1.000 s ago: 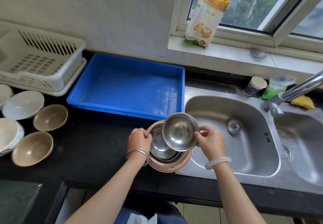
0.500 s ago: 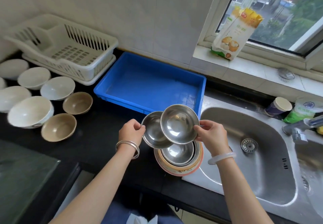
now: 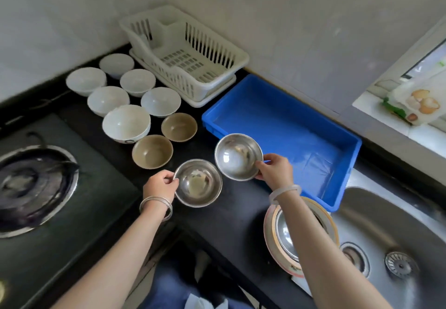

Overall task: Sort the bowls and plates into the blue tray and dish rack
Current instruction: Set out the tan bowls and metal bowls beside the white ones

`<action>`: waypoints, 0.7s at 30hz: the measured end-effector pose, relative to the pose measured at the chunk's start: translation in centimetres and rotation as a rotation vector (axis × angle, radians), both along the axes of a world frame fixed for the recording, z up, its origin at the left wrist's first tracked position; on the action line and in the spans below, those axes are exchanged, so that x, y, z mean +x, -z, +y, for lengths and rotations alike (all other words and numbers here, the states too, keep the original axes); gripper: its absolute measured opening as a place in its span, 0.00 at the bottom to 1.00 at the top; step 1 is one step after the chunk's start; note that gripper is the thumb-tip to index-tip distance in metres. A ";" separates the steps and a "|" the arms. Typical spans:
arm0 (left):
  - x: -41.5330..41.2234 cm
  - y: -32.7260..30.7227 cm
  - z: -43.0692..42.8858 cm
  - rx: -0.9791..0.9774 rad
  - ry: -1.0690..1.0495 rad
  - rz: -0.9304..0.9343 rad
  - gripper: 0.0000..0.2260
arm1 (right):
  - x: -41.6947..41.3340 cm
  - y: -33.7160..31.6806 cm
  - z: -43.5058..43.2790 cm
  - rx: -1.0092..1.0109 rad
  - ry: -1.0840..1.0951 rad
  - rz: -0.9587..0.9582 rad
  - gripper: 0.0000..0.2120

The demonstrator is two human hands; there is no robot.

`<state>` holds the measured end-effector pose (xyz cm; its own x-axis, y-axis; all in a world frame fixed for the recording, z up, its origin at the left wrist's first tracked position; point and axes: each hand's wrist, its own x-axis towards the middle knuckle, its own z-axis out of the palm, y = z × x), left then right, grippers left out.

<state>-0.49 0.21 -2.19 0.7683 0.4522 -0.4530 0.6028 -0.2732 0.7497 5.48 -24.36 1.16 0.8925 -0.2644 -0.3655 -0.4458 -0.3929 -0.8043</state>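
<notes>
- Steel, smooth and mirror-bright, makes up both round bowls in hand; being round, neither has a long axis, and both mouths face up.
- The left steel bowl sits low over the black counter, in front of the blue tray's near-left corner. I cannot tell whether it touches the counter.
- The left hand pinches its left rim, fingers curled over the edge.
- The right steel bowl is held higher, overlapping the front edge of the blue tray, its mouth tipped slightly toward the person.
- The right hand grips its right rim, thumb on top and fingers curled beneath.
- The blue tray is rectangular glossy plastic with low walls; its long axis runs diagonally from the dish rack toward the sink.
- The white dish rack, slotted plastic, stands just beyond the tray's far-left end, its length along the wall.
- Two matte tan bowls stand left of the tray, mouths up.
- Six glossy white bowls cluster further left of the tray.
- A stack of orange-rimmed plates with a steel bowl nested on top lies in front of the tray's right end, partly hidden by the right forearm.
- The steel sink lies right of the tray.
</notes>
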 end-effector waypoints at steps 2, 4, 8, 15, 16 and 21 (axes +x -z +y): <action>0.0 0.9 1.3 0.001 -0.042 0.020 0.02 | 1.2 0.9 1.9 -0.007 -0.018 0.032 0.06; 0.1 1.8 2.3 -0.004 -0.073 0.036 0.02 | 2.1 2.1 3.6 -0.019 -0.024 0.069 0.09; 0.3 3.0 3.6 -0.026 -0.113 0.061 0.02 | 3.4 4.7 5.9 -0.016 -0.013 0.186 0.07; 0.6 3.7 4.5 -0.045 -0.114 0.092 0.03 | 4.4 6.5 7.7 -0.005 0.054 0.274 0.09; 0.7 3.7 4.5 -0.050 -0.114 0.093 0.02 | 4.5 6.6 7.9 -0.004 0.058 0.274 0.09; 1.0 4.0 4.7 -0.061 -0.116 0.104 0.04 | 5.1 7.2 8.8 0.032 0.076 0.258 0.08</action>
<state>0.56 4.92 -6.21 0.6601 0.5044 -0.5566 0.7028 -0.1533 0.6946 10.59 -15.56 -6.06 0.7468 -0.3118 -0.5874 -0.6648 -0.3269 -0.6717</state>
